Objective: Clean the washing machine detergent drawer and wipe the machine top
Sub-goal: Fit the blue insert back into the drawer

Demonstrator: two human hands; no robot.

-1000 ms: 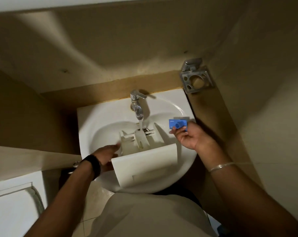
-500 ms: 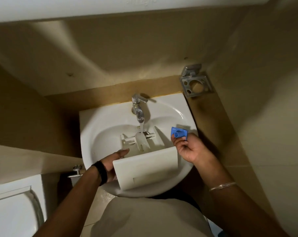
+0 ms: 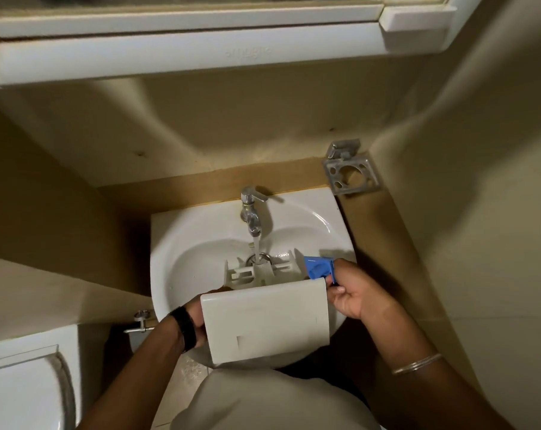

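Lying lengthwise in sink (image 3: 182, 243), drawer (image 3: 264, 318) points toward tap (image 3: 250, 217).

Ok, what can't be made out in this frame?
- Left hand, head view: fingers hidden behind the drawer front, grip unclear.
- Drawer compartments: partly covered by the front panel; dirt too small to judge.
- Blue insert: partly covered by right hand.
- Washing machine: not in view.

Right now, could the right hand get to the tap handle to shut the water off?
Probably not straight away: the right hand is pinching the blue insert. The path to the tap handle looks open above the drawer.
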